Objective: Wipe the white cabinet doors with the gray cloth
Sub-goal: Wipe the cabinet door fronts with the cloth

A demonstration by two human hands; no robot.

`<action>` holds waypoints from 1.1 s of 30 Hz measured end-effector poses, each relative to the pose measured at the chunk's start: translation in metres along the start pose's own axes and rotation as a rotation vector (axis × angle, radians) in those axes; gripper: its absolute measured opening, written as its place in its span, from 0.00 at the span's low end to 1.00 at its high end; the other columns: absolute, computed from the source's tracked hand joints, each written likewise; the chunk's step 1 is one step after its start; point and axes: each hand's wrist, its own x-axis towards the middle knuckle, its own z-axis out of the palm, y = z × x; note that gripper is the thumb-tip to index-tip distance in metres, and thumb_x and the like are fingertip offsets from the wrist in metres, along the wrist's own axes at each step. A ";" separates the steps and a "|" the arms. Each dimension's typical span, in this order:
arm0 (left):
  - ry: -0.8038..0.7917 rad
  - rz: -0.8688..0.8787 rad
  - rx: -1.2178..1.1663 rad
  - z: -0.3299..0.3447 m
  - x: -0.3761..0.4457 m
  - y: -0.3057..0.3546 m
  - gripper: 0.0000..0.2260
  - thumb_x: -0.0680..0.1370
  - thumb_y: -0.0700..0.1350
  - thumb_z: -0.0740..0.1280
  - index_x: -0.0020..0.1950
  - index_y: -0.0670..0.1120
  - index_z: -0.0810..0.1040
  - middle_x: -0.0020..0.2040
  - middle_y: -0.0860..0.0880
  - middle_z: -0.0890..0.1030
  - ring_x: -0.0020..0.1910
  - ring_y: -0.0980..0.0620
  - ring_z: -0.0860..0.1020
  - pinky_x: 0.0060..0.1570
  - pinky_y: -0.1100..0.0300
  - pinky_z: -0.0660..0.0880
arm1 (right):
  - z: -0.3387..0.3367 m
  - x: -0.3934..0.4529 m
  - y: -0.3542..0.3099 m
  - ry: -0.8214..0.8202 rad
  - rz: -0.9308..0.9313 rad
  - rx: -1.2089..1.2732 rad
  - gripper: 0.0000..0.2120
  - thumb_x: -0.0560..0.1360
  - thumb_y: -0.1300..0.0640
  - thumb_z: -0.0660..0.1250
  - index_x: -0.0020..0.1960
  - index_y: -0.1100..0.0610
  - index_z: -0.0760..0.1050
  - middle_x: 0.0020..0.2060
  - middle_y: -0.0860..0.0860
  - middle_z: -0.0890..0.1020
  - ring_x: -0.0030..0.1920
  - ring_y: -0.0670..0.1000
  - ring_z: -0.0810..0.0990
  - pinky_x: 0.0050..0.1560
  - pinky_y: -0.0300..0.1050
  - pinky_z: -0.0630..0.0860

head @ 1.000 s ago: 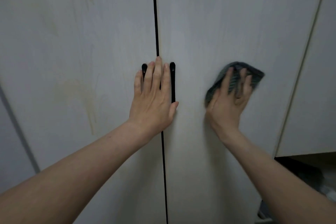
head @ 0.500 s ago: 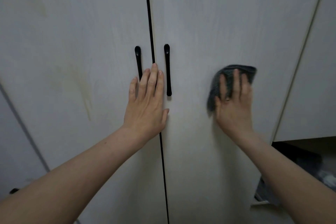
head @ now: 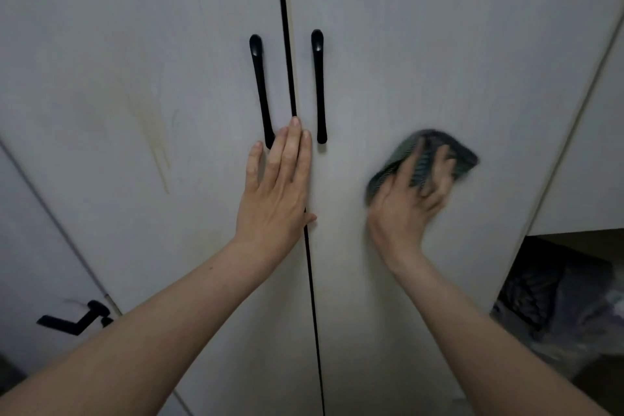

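Observation:
Two tall white cabinet doors fill the view, the left door [head: 135,78] and the right door [head: 439,44], split by a dark gap with a black handle on each side [head: 260,88] [head: 319,84]. My left hand [head: 277,192] lies flat and empty across the gap just below the handles, fingers together. My right hand [head: 410,203] presses the gray cloth [head: 462,155] against the right door, fingers spread over it; hand and cloth are motion-blurred. A yellowish streak [head: 155,138] marks the left door.
Another white door with a black lever handle [head: 72,317] stands at the lower left. A further white panel [head: 594,145] sits at the right, and below it an open dark space holds dark bundled items [head: 557,304].
The view has tilted so both handles now sit higher and fully exposed. My left hand has slid below them. My right hand with the cloth has swept sideways on the right door, fingers now angled right.

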 end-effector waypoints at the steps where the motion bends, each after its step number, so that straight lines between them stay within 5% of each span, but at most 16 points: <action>1: 0.004 -0.010 -0.006 0.002 0.000 0.003 0.58 0.62 0.58 0.78 0.80 0.39 0.47 0.79 0.40 0.44 0.79 0.44 0.45 0.76 0.44 0.46 | 0.006 -0.020 -0.007 -0.023 -0.104 -0.017 0.28 0.82 0.51 0.53 0.79 0.55 0.52 0.76 0.65 0.57 0.76 0.66 0.55 0.75 0.63 0.54; 5: 0.098 -0.061 -0.049 0.010 0.001 0.012 0.47 0.71 0.48 0.74 0.79 0.37 0.48 0.79 0.39 0.47 0.79 0.42 0.47 0.76 0.43 0.50 | 0.018 -0.071 -0.010 -0.108 -0.456 -0.083 0.27 0.82 0.48 0.58 0.79 0.53 0.57 0.75 0.63 0.56 0.75 0.65 0.57 0.74 0.64 0.58; 9: 0.021 -0.075 -0.039 0.007 0.002 0.014 0.56 0.63 0.47 0.79 0.79 0.37 0.46 0.79 0.38 0.47 0.79 0.41 0.46 0.76 0.44 0.48 | 0.010 -0.059 0.031 -0.189 -0.633 -0.166 0.28 0.81 0.48 0.58 0.79 0.50 0.55 0.77 0.60 0.54 0.76 0.63 0.54 0.76 0.59 0.52; 17: -0.032 -0.097 -0.090 0.002 -0.002 0.019 0.60 0.61 0.51 0.82 0.80 0.39 0.44 0.80 0.39 0.44 0.79 0.43 0.43 0.77 0.48 0.43 | -0.032 -0.010 0.151 -0.201 0.007 -0.141 0.31 0.82 0.52 0.54 0.77 0.68 0.47 0.75 0.71 0.49 0.77 0.68 0.48 0.76 0.64 0.49; 22: -0.061 -0.116 -0.105 0.006 -0.011 0.023 0.59 0.63 0.52 0.81 0.80 0.41 0.43 0.80 0.40 0.43 0.79 0.43 0.42 0.77 0.48 0.43 | -0.021 -0.019 0.131 -0.128 0.187 -0.061 0.29 0.82 0.54 0.49 0.77 0.69 0.47 0.76 0.69 0.51 0.76 0.68 0.50 0.77 0.56 0.44; 25: -0.077 -0.110 -0.076 0.008 -0.015 0.021 0.59 0.64 0.53 0.80 0.80 0.42 0.43 0.80 0.41 0.42 0.79 0.44 0.41 0.76 0.48 0.43 | -0.003 -0.042 0.094 -0.193 0.229 -0.046 0.30 0.80 0.52 0.51 0.78 0.64 0.49 0.77 0.67 0.51 0.76 0.68 0.51 0.73 0.63 0.52; 28: -0.083 -0.101 -0.038 0.006 -0.016 0.019 0.57 0.64 0.53 0.80 0.80 0.42 0.44 0.80 0.41 0.43 0.79 0.45 0.42 0.77 0.47 0.45 | 0.011 -0.081 0.045 -0.243 0.014 -0.054 0.31 0.79 0.48 0.57 0.78 0.56 0.51 0.76 0.67 0.56 0.75 0.67 0.55 0.68 0.67 0.59; 33: -0.022 -0.085 0.043 0.004 -0.018 0.015 0.46 0.72 0.43 0.73 0.80 0.43 0.47 0.80 0.42 0.46 0.79 0.45 0.47 0.76 0.46 0.52 | 0.032 -0.134 -0.003 -0.272 -0.472 -0.022 0.35 0.74 0.55 0.64 0.78 0.50 0.56 0.75 0.62 0.56 0.73 0.64 0.57 0.73 0.61 0.58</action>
